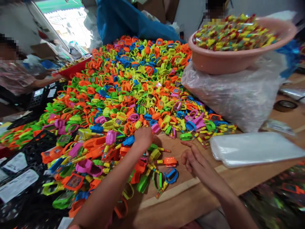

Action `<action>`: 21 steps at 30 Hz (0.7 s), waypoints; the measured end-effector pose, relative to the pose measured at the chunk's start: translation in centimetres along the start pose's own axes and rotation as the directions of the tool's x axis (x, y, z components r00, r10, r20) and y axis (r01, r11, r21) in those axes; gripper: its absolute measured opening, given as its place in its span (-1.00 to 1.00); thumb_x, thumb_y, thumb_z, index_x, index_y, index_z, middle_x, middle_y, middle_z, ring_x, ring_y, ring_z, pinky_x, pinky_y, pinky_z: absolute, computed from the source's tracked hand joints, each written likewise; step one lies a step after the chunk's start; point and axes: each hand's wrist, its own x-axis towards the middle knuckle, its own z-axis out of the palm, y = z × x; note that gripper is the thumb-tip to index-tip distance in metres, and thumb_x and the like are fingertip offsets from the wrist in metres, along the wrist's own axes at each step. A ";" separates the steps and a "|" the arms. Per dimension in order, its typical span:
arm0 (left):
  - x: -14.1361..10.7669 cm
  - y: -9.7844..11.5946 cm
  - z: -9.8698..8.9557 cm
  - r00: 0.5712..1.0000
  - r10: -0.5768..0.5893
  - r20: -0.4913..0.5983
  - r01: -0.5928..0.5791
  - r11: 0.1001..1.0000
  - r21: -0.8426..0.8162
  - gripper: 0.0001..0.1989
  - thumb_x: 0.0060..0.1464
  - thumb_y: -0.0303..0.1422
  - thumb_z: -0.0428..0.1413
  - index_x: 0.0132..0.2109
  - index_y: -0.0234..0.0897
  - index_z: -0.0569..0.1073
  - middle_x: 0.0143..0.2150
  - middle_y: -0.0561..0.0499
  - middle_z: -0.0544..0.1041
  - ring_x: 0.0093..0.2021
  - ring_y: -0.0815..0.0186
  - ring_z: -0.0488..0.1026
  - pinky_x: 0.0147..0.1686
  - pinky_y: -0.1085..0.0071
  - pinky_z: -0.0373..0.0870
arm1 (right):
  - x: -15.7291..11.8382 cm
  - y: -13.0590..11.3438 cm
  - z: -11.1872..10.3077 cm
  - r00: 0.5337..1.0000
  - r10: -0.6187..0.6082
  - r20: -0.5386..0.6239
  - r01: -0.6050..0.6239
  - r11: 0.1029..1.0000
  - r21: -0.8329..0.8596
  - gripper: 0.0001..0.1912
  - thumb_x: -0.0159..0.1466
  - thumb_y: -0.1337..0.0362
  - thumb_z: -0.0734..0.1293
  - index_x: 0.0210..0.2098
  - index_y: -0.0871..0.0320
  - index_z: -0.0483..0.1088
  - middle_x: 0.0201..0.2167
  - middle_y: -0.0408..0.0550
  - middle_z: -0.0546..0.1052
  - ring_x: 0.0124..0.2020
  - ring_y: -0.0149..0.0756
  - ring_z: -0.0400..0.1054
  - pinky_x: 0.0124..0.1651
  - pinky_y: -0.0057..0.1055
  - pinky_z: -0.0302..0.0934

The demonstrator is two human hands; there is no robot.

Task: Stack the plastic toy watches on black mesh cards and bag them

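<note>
A big heap of plastic toy watches (143,86) in orange, green, yellow, blue and pink covers the wooden table. My left hand (143,137) is closed at the near edge of the heap, its back towards me; whatever its fingers hold is hidden. To the right, my right hand (193,158) hovers over bare wood, index finger stretched out and the others loosely bent, with nothing visible in it. Between my hands lie an orange toy watch (170,161), a blue toy watch (171,175) and small candy-filled tubes (162,190) with yellow ends.
A pink basin (238,58) full of candy tubes rests on a bulky clear plastic bag (234,92). Flat clear bags (257,149) lie at right. Black crates (21,178) stand at left. Another person (17,73) is at far left, and one is partly visible behind the basin.
</note>
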 end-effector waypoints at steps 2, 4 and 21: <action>0.3 -0.1 0.5 1.000 -0.012 -0.010 0.012 1.000 0.020 -0.83 0.01 -0.47 0.30 -0.19 -0.35 0.63 -0.07 -0.39 0.62 0.07 -0.16 0.55 -0.01 0.17 0.43 | 0.0 0.3 -0.2 1.000 0.002 -0.029 -0.002 1.000 -0.001 -0.43 0.48 -0.21 0.09 0.25 0.04 0.15 -0.37 -0.17 0.41 -0.52 -0.39 0.23 -0.51 -0.46 0.10; 0.4 -0.3 0.6 1.000 -0.022 -0.021 0.022 1.000 0.016 -0.83 0.02 -0.48 0.28 -0.18 -0.37 0.62 -0.05 -0.42 0.61 0.09 -0.16 0.54 -0.01 0.15 0.43 | 0.2 0.7 -0.3 0.999 0.004 -0.052 -0.004 1.000 0.001 -0.50 0.47 -0.21 0.11 0.12 0.04 0.22 -0.36 -0.18 0.41 -0.54 -0.41 0.22 -0.53 -0.46 0.08; -2.0 1.0 0.9 0.967 0.132 0.218 0.171 0.299 -0.939 -0.53 -0.36 -0.08 0.47 -0.42 -0.31 0.50 -0.48 0.07 0.48 -0.49 0.46 0.36 -0.41 0.49 0.33 | 2.0 -0.6 1.3 0.975 -0.144 -0.172 0.148 0.989 0.007 -0.65 0.38 0.01 0.30 -0.03 0.08 0.53 -0.01 0.02 0.58 -0.17 -0.21 0.46 -0.19 -0.34 0.37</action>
